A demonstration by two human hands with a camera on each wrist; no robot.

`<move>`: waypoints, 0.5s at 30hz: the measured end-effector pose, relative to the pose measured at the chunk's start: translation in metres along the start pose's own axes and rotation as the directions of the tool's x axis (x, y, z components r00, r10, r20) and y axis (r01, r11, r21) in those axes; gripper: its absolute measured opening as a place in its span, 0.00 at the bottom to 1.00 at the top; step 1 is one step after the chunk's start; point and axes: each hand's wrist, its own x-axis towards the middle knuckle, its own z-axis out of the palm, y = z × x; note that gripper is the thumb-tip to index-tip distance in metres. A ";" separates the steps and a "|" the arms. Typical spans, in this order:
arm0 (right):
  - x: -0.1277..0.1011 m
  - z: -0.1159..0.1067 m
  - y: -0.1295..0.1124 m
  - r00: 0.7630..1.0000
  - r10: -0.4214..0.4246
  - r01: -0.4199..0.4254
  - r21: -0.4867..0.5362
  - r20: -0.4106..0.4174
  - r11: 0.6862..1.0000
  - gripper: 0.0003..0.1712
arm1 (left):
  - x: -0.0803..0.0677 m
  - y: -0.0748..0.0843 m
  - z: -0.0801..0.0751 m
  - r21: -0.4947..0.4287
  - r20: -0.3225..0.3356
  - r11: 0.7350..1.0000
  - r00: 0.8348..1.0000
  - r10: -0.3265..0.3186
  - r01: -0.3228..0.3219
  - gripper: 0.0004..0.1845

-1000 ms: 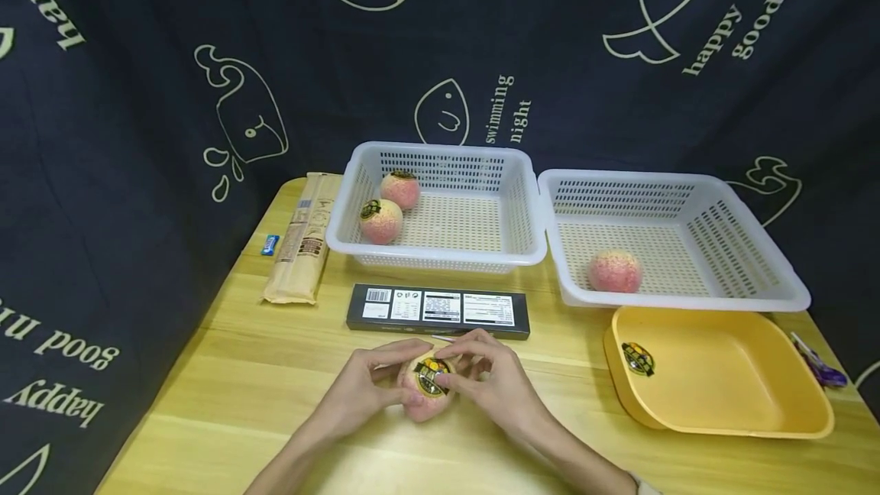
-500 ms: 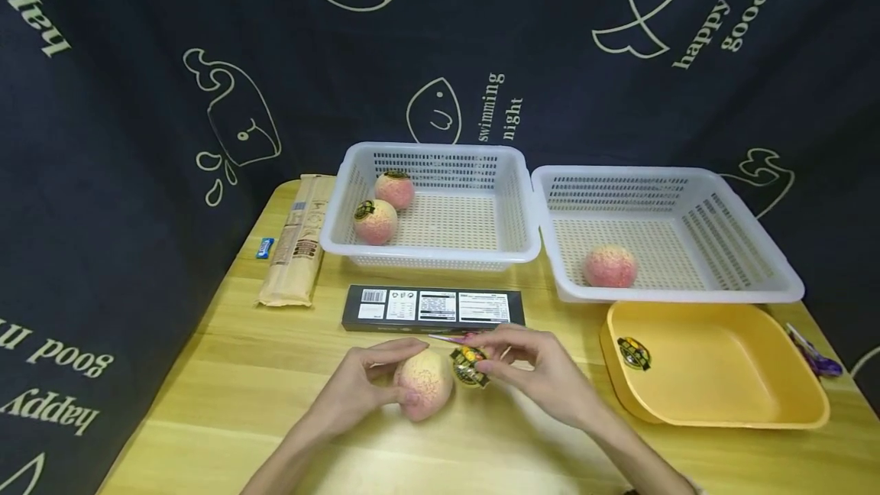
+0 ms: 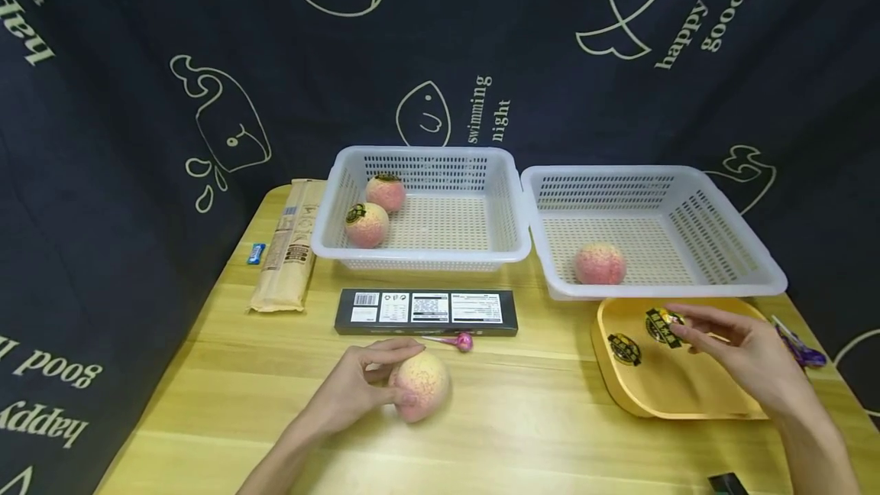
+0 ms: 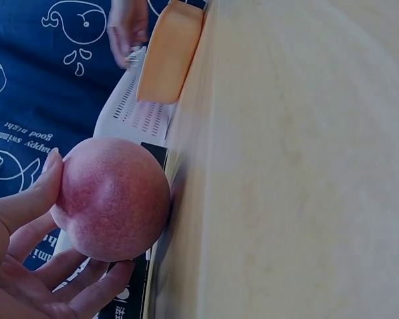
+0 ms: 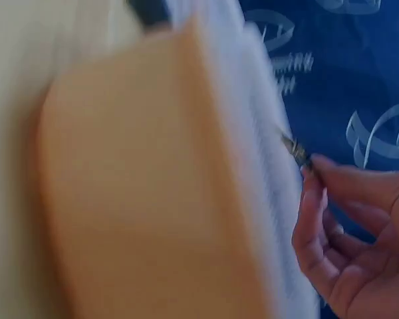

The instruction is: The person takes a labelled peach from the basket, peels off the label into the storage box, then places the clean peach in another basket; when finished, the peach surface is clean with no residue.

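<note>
A pink and cream peach (image 3: pixel 425 384) with no label showing is gripped by my left hand (image 3: pixel 360 388), thumb and fingers round its left side. The left wrist view shows that peach (image 4: pixel 113 199) close up between the thumb and the curled fingers. My right hand (image 3: pixel 745 350) pinches a black and gold sticker (image 3: pixel 663 328) between thumb and fingertips, over the yellow basin (image 3: pixel 687 403). Another such sticker (image 3: pixel 624 350) clings to the basin's inner left wall. In the right wrist view the pinched sticker (image 5: pixel 296 150) appears edge-on.
A white basket (image 3: pixel 419 254) at the back holds two stickered peaches (image 3: pixel 367 225). The right white basket (image 3: pixel 660 290) holds one plain peach (image 3: pixel 600 263). In front lie a black box (image 3: pixel 426 312) and a lollipop (image 3: pixel 464 341). A tan packet (image 3: pixel 289 250) and a blue sweet (image 3: pixel 257 253) lie left.
The sticker has come off the peach in my right hand's pinch and travelled right, over the yellow basin. My left hand has stayed on the peach. The lollipop has come into full view.
</note>
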 end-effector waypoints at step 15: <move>0.008 0.012 0.062 0.998 0.052 -0.048 -0.145 0.026 0.988 0.13 | 0.006 0.002 0.002 -0.002 0.009 1.000 1.000 -0.022 0.022 0.31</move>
